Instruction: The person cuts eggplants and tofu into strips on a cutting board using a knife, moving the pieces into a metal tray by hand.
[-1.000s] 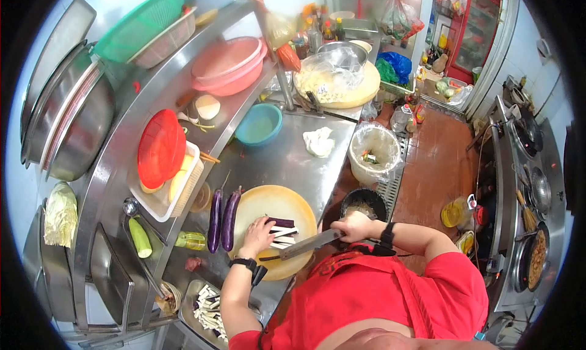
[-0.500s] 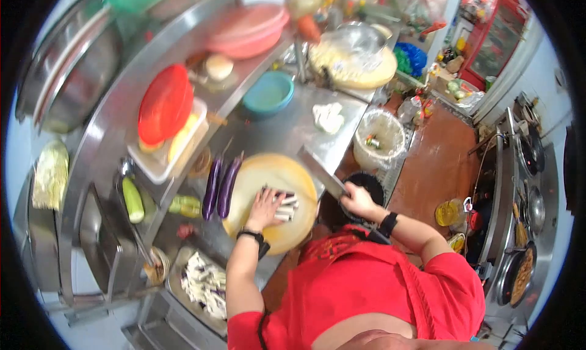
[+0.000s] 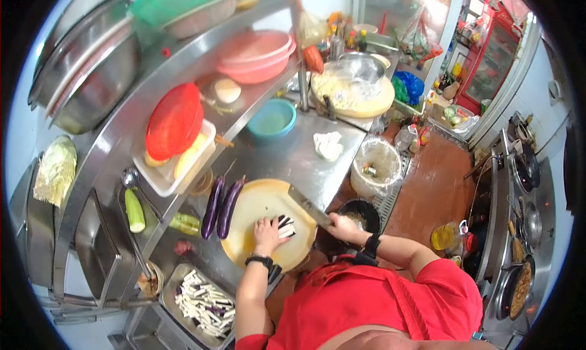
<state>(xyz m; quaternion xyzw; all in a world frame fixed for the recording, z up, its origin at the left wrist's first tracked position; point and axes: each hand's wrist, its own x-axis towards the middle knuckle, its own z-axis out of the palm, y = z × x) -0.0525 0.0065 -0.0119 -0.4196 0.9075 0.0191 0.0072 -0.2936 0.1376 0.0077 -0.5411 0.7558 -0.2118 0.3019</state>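
On the round cutting board [image 3: 253, 203], my left hand [image 3: 268, 237] rests over cut eggplant strips [image 3: 286, 227], fingers close together and pressed against them. The strips show white flesh and dark purple skin. My right hand [image 3: 345, 229] is wrapped around the handle of a cleaver [image 3: 309, 206]. Its broad blade slants over the board's right edge, apart from the strips. Two whole purple eggplants [image 3: 229, 208] lie side by side along the board's left edge. Below left, a metal tray [image 3: 168, 301] holds many eggplant strips.
A teal basin [image 3: 271, 119] and a white cloth-like bundle [image 3: 328, 146] sit on the steel counter [image 3: 281, 161]. A lined bin [image 3: 375, 170] and a black bucket [image 3: 360, 212] stand right of the counter. The shelf carries a red basket [image 3: 174, 121]. Pans line the far right.
The cleaver and my right hand have moved left and down, bringing the blade to the board's edge. My left hand stays on the strips. The whole view has shifted slightly.
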